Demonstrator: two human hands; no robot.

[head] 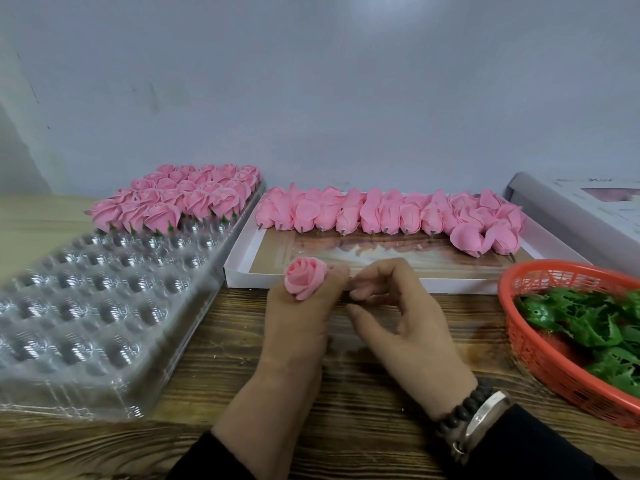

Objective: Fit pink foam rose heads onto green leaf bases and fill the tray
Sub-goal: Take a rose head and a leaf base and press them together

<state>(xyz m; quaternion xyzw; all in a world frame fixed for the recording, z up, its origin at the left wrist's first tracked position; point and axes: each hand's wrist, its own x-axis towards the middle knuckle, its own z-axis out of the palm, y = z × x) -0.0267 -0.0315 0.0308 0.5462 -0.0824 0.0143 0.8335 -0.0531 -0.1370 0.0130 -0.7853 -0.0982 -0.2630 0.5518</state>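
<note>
- At the counter's (381, 341) middle, the left hand (298, 327) holds a pink foam rose head (305, 277) upright, bloom facing up and toward the camera, its grip curled round the underside.
- The right hand (391, 306) is just beside it, thumb and fingertips pinched together at the rose's base; whether a leaf base sits between them is hidden, so I cannot tell.
- The rose's axis runs roughly upright, stem end down into the left grip; any fitting would likely come from below or from the right.
- The clear plastic tray (104, 306) lies to the left, nearer the left hand. Its far rows hold finished roses (180, 199); the near cups are unfilled.
- Behind the hands a shallow white box (242, 258) carries a row of loose rose heads (388, 213) lying on their sides, stem ends toward the person.
- A red basket (540, 358) of green leaf bases (595, 323) stands to the right, nearer the right hand.
- Nothing stands between the held rose and the tray's nearest unfilled row.
</note>
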